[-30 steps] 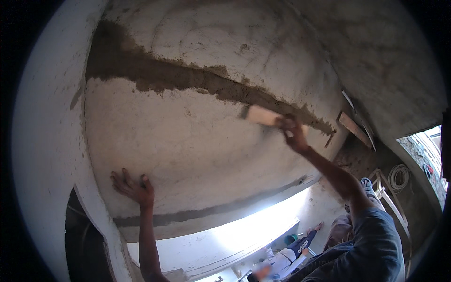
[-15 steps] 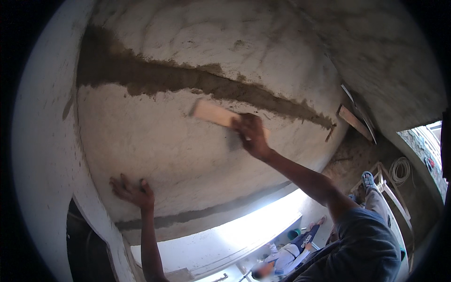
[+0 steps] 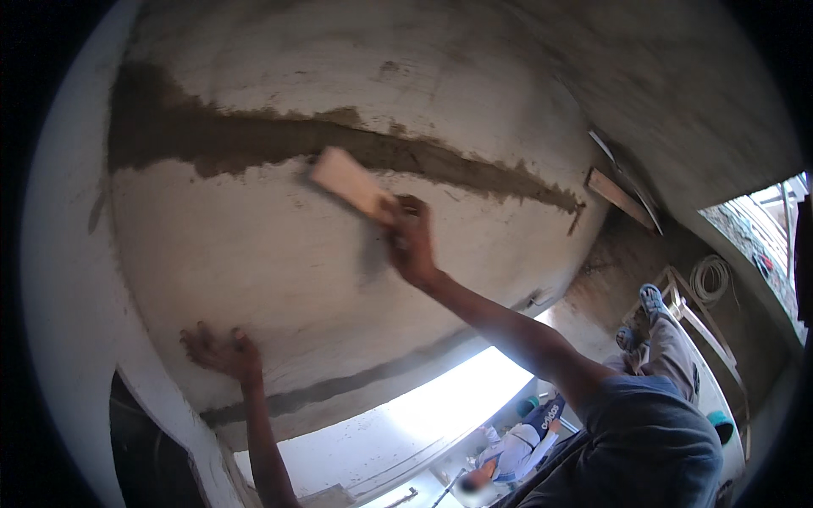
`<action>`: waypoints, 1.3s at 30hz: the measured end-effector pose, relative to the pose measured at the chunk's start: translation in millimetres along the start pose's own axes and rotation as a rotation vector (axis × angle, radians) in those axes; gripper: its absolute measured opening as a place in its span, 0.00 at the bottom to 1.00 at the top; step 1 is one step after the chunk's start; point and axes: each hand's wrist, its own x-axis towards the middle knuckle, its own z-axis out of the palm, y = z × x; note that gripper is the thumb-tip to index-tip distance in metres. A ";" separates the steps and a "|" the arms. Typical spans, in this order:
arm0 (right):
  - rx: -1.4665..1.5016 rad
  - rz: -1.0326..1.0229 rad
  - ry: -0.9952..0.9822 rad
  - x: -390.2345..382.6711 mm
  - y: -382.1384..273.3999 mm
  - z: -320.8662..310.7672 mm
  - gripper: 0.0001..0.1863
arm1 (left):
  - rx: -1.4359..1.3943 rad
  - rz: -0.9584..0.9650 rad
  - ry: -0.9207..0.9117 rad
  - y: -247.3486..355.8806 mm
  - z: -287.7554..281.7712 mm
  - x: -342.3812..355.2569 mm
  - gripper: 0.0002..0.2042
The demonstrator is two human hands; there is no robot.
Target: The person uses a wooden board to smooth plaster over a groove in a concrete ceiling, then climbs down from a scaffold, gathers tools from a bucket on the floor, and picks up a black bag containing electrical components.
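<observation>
My right hand (image 3: 411, 240) is wrapped round a pale wooden float (image 3: 347, 182), a flat board whose far end is tilted up to the left. That end lies just at the lower edge of a dark strip of wet mortar (image 3: 279, 140) running across the pale plastered wall (image 3: 296, 254). Whether the float touches the wall I cannot tell; its shadow falls below it. My left hand (image 3: 222, 351), fingers spread, rests against the wall lower on the left and holds nothing.
A narrower grey band (image 3: 339, 385) crosses the wall below. On the right are a wooden plank (image 3: 622, 201), a coil of pale cable (image 3: 710, 279) and a wooden frame (image 3: 703, 322). Another person (image 3: 517, 449) is down below, near a green bucket (image 3: 527, 405).
My right hand has moved left with the float, whose far end has swung up toward the mortar strip. My view has shifted slightly; my left hand stays on the wall.
</observation>
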 end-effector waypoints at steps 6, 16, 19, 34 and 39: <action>-0.112 0.051 0.064 55.1 -31.1 24.3 0.26 | 0.002 0.029 0.053 5.5 -0.3 3.1 0.33; 0.274 0.177 0.222 2.9 24.9 0.6 0.31 | 0.083 0.040 0.055 5.7 1.8 5.2 0.33; 0.015 0.183 0.120 39.5 -16.7 -2.6 0.32 | 0.017 0.026 0.086 5.5 3.1 1.5 0.32; -0.290 1.792 0.260 -431.0 178.5 -336.0 0.35 | 0.121 0.063 0.074 -2.1 1.3 -15.3 0.30; -0.411 1.734 -0.041 -418.3 152.2 -494.4 0.32 | 0.104 0.150 0.235 -0.2 15.5 -3.6 0.29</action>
